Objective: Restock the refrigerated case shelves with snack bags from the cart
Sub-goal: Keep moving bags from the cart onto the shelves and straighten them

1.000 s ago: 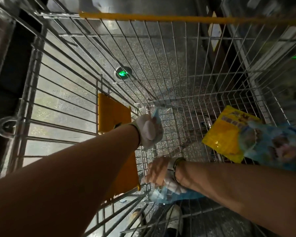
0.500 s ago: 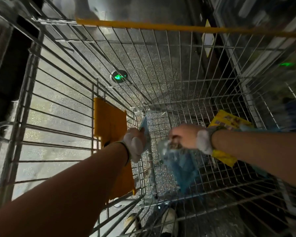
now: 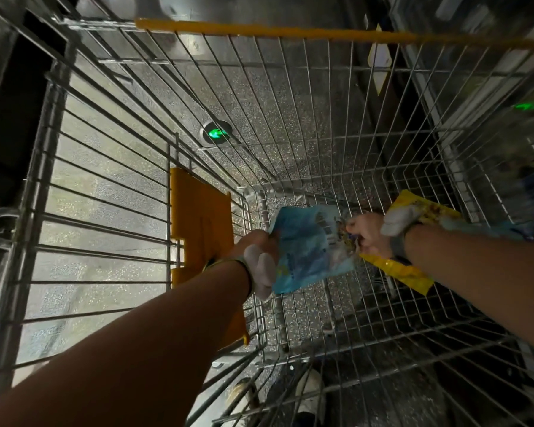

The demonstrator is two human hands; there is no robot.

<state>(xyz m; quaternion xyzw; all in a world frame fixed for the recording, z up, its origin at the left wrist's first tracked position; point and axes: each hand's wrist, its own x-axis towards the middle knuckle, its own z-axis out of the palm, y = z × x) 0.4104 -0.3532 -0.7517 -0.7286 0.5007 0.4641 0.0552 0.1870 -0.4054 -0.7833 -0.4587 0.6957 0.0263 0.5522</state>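
Observation:
A blue snack bag (image 3: 309, 251) hangs inside the wire cart (image 3: 290, 87), held between both hands. My left hand (image 3: 259, 254) grips its left edge. My right hand (image 3: 370, 234) pinches its right edge. Both wrists carry white wraps. A yellow snack bag (image 3: 413, 272) lies on the cart floor below my right hand, partly hidden by my right forearm. A pale blue bag (image 3: 475, 231) lies over the yellow one, mostly hidden by the arm.
A yellow plastic flap (image 3: 201, 223) hangs on the cart's left inner side. The cart's yellow rim bar (image 3: 290, 30) runs across the top. The refrigerated case (image 3: 506, 87) stands at the right. A green light (image 3: 215, 133) glows on the floor beyond the cart.
My right hand lifted a blue bag from the near cart floor and carried it up and right. My left hand now grips a blue bag's left edge.

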